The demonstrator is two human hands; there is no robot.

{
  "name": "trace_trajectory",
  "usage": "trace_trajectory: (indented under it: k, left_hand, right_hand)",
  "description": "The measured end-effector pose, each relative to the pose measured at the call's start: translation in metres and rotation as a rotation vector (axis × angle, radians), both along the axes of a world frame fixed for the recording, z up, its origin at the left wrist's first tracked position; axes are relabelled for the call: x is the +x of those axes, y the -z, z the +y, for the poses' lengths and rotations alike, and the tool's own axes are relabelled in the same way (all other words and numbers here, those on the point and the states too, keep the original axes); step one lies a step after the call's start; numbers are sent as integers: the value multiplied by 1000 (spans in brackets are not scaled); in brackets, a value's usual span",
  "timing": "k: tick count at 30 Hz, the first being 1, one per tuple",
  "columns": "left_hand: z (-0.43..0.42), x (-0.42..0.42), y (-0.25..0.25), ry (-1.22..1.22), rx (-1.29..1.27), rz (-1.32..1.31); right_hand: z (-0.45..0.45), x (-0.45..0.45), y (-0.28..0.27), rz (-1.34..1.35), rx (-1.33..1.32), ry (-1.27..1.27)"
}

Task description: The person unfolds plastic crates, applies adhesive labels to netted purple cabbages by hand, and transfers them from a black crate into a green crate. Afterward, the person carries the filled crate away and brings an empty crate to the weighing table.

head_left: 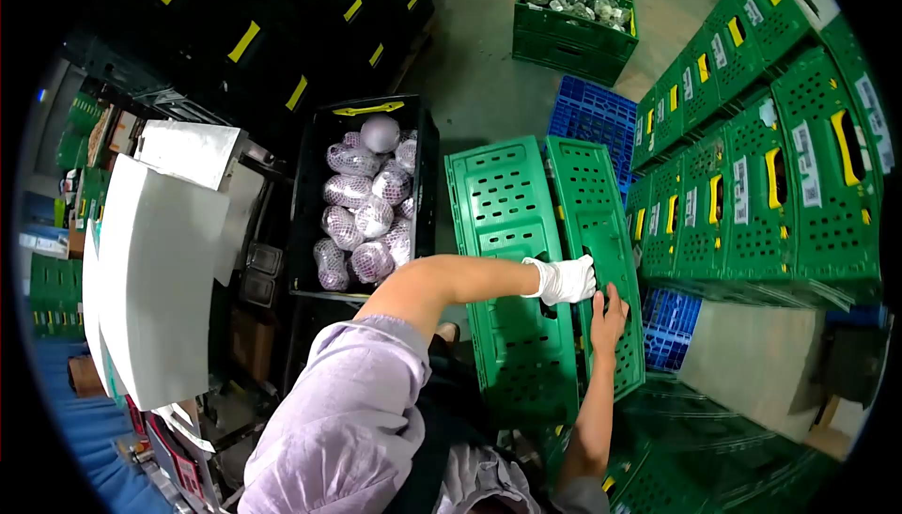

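Two flat, perforated green plastic panels (512, 354) lie side by side in front of the person whose head camera I am watching through, a narrow dark gap between them. The left hand (564, 281), in a white glove, reaches across the left panel to the inner edge of the right panel (587, 185). I see its fingers curled in tightly, but I cannot tell whether they grip that edge. The right hand (609, 317), bare, is open against the right panel's face, fingers apart, just beside the glove.

To the left I have a rectangular black plastic crate (427, 194) with a yellow handle, filled with round bundles in pale purple mesh (373, 217). Further left stands a large, smooth white block (164, 270). Beyond the panels I make out a blue plastic lattice pallet (587, 119) and a green plastic crate (568, 52) of wrapped items on the floor. Stacked green crates with yellow handles (766, 232) rise at right.
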State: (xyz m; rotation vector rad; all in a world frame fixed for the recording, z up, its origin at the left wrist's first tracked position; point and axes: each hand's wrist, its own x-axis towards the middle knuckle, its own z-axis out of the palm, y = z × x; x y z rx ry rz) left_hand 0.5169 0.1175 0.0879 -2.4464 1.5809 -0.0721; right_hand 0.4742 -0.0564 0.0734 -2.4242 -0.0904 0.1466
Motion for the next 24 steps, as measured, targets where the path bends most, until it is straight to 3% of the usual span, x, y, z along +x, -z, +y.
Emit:
trace_trajectory:
  k: [3,4,7,10,15,17,19,20,21,22,23,24]
  left_hand:
    - [-8,32,33,-51,-51,44]
    - [-6,46,28,-22,11,128]
    - [-3,78,77,-30,19,190]
    - [-3,103,153,-158,-248,132]
    - [-3,110,243,-309,-442,79]
    - [7,94,264,-347,-282,52]
    - [27,51,310,-430,-288,238]
    - [49,18,349,-405,-97,472]
    - [71,-10,362,-355,59,434]
    - [93,-24,368,-208,-25,209]
    - [85,-29,367,-267,9,534]
    - [70,-32,367,-296,-7,522]
  right_hand:
    - [3,36,37,-283,-266,-234]
    - [9,45,45,-249,-260,-209]
    - [19,76,70,-139,-244,-153]
    - [25,109,112,-120,-237,-168]
    - [23,155,214,69,-161,-7]
    - [5,175,260,92,-132,29]
    - [-13,201,287,84,-121,156]
    - [-34,210,321,129,-99,235]
    - [-54,211,348,87,-111,263]
    - [-66,212,361,165,-283,342]
    - [-73,217,366,78,-407,348]
    - [-81,219,368,121,-334,343]
